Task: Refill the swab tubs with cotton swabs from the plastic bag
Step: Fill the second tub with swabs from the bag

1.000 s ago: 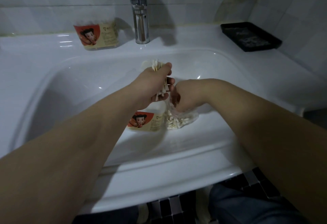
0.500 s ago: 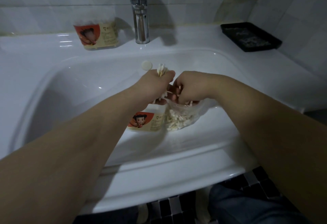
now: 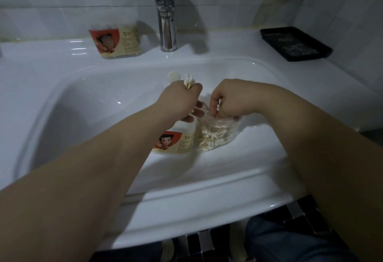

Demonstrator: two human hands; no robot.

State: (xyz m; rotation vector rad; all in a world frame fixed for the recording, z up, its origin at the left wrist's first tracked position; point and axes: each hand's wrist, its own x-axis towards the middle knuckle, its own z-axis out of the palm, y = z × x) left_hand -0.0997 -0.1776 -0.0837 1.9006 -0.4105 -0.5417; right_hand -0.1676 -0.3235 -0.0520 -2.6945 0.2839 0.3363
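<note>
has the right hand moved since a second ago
Yes. The right hand has lifted slightly up from the plastic bag, toward the faucet, and now pinches a cotton swab.

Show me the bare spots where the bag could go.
Bare: ledge between faucet and black tray; ledge left of the back tub; basin, left side. Crowded: basin middle, where left hand, right hand, front tub and plastic bag bunch.

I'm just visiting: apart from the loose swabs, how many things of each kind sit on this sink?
Swab tubs: 2 (ledge tub, basin tub)
Plastic bag: 1
Black tray: 1
Faucet: 1
Total: 5
</note>
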